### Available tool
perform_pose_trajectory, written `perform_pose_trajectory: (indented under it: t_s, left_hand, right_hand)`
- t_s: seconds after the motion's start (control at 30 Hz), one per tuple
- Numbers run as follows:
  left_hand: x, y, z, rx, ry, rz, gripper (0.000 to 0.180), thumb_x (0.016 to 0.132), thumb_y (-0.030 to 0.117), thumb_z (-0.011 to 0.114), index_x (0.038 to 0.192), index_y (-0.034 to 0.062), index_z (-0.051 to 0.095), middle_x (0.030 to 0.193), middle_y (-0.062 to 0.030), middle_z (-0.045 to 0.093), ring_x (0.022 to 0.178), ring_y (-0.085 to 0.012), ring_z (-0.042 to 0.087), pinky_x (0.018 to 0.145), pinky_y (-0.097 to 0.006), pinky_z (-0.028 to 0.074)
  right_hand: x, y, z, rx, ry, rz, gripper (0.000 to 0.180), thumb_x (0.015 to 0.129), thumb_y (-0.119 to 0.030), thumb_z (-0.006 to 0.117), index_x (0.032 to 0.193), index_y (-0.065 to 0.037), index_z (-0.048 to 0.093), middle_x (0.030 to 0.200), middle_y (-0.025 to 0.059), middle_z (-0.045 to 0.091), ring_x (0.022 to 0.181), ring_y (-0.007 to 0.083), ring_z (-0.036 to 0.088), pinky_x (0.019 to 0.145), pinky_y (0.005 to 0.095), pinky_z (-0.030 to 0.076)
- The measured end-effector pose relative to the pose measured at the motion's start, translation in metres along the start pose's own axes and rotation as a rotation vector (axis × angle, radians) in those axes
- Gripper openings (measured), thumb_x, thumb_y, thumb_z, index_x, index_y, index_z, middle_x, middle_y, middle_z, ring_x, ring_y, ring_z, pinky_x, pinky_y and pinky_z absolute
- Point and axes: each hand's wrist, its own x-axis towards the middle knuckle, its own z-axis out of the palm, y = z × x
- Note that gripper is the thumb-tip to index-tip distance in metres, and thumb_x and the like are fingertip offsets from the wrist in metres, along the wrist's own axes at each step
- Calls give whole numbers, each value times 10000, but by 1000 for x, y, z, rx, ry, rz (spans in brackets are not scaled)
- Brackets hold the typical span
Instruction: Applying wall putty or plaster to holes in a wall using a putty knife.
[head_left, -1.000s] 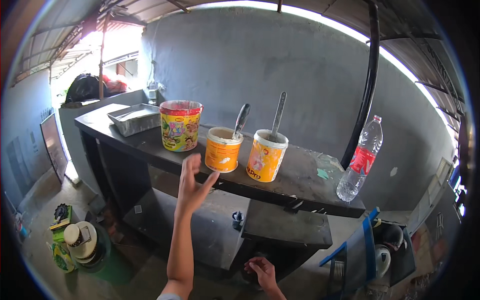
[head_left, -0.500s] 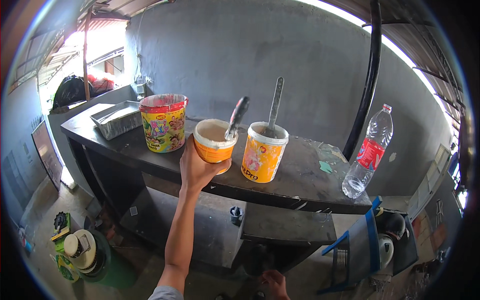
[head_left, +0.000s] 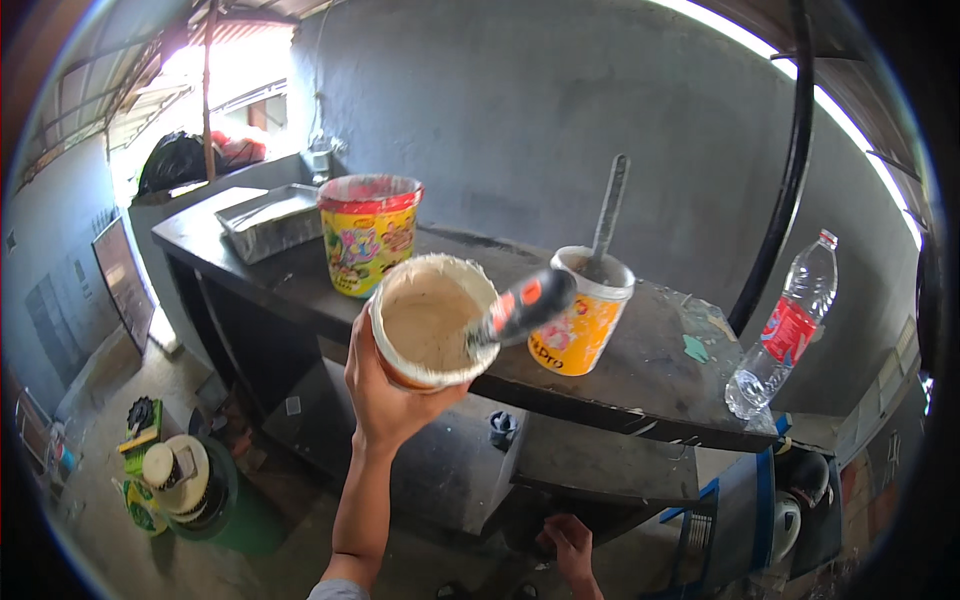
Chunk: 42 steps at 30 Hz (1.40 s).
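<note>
My left hand is closed around an orange tub with a white rim, raised in front of the table and tilted so its inside shows. Beige paste partly fills it. A tool with a black and orange handle leans out over the right side of the rim; its lower end is in the tub. Low in front of the table, my right hand hangs with loosely bent fingers and nothing visible in it. A yellow-orange tub stands on the table, a grey-stained stick upright in it.
On the dark table stand a yellow bucket with a red rim, a metal tray and a clear bottle with a red label. A green barrel is at lower left. Blue-edged furniture stands at lower right.
My left hand has brought the tub nearer and tipped its mouth toward me, so the paste shows. My right hand has risen slightly. The view has shifted a little to the left.
</note>
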Motion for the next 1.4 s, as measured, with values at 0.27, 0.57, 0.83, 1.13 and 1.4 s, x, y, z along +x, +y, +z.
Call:
perform_pose_trajectory:
  t_s: [0.27, 0.57, 0.83, 1.13, 1.4]
  left_hand:
    - [-99, -19, -84, 59, 25, 31, 1199, 522, 333, 1042, 1483, 4, 407, 1426, -242, 538, 1318, -385, 556, 1082, -490, 493]
    - [-189, 35, -170, 467, 7, 114, 1139, 596, 375, 1009, 1468, 51, 353, 1454, -263, 485, 1339, -412, 512, 1168, -592, 384]
    - [-256, 163, -183, 858, 140, -184, 1253, 497, 328, 1051, 1479, 4, 344, 1380, -226, 483, 1268, -399, 520, 1078, -522, 459]
    - [-332, 310, -172, 1042, 244, -401, 1220, 528, 289, 1037, 1502, 27, 349, 1448, -249, 480, 1327, -425, 500, 1095, -534, 448]
    - [-389, 382, -167, 1014, 452, -428, 1192, 560, 248, 1026, 1525, 68, 348, 1499, -212, 474, 1359, -400, 507, 1161, -531, 383]
  right_hand:
    - [4, -116, 84, 126, -526, -289, 450, 834, -13, 828, 1212, 17, 585, 938, 80, 692, 849, 128, 678, 726, 255, 533]
    - [-19, -175, 170, -114, -1062, -823, 710, 682, -256, 981, 1246, 9, 640, 931, 120, 750, 791, 160, 748, 702, 270, 579]
    - [-34, -175, 184, -89, -1522, -723, 286, 866, -58, 774, 1126, 6, 676, 823, 135, 742, 691, 227, 759, 642, 312, 588]
    - [-91, -171, 180, 221, -2052, -831, 327, 842, -110, 810, 1105, -30, 633, 829, 144, 720, 695, 336, 725, 619, 386, 576]
    - [-176, -167, 156, 244, -2319, -938, 325, 865, -148, 790, 1118, -62, 605, 799, 132, 703, 663, 339, 701, 588, 411, 559]
